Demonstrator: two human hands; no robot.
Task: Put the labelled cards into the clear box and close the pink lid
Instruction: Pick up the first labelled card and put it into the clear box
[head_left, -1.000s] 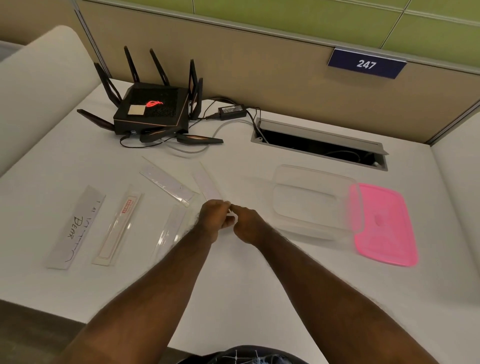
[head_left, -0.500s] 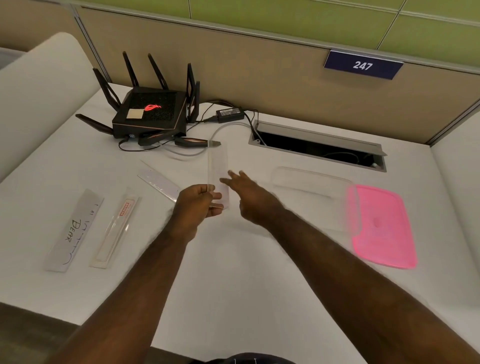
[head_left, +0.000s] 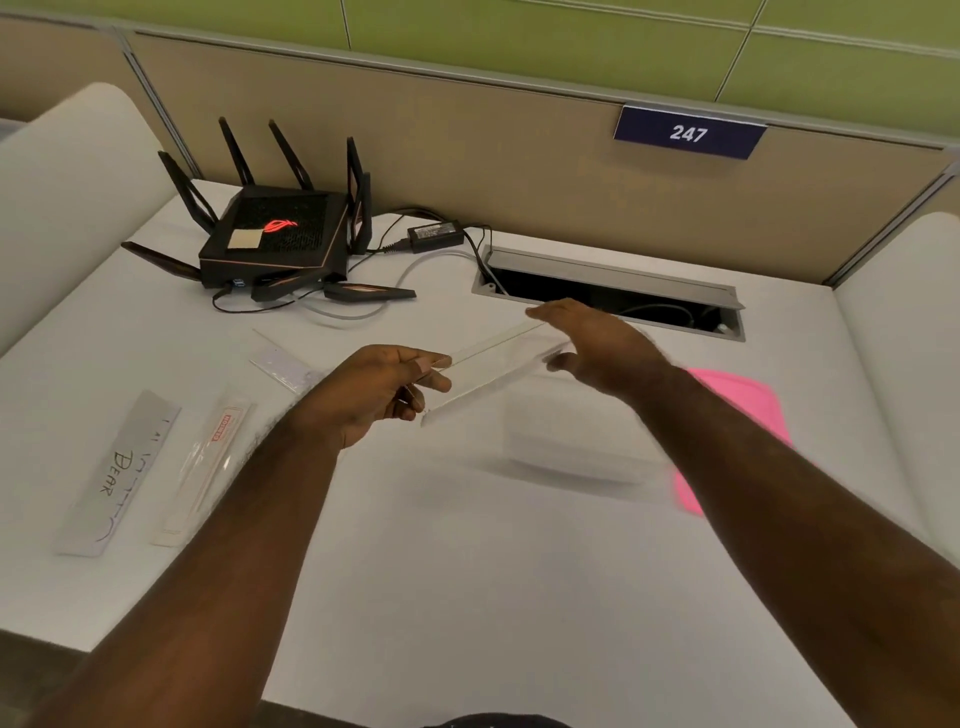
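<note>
My left hand (head_left: 382, 395) pinches the near end of a long clear-sleeved card (head_left: 493, 366), held tilted in the air above the desk. My right hand (head_left: 597, 345) touches the card's far end with spread fingers. The clear box (head_left: 576, 441) stands just below and to the right of the card, blurred and partly hidden by my right forearm. Its pink lid (head_left: 737, 400) lies open behind that forearm. On the desk to the left lie a card (head_left: 117, 473) with "DEAR" handwritten on it, a card (head_left: 208, 467) with a red label, and a sleeved card (head_left: 283, 364).
A black router (head_left: 275, 241) with antennas, its power adapter (head_left: 435, 235) and cables sit at the back left. An open cable slot (head_left: 613, 299) runs along the back of the white desk (head_left: 467, 571). A beige partition with a "247" plate (head_left: 688, 132) stands behind.
My left hand has lifted a card off the desk and swung it from upright toward the box. My right hand has moved right, to the card's far end.
</note>
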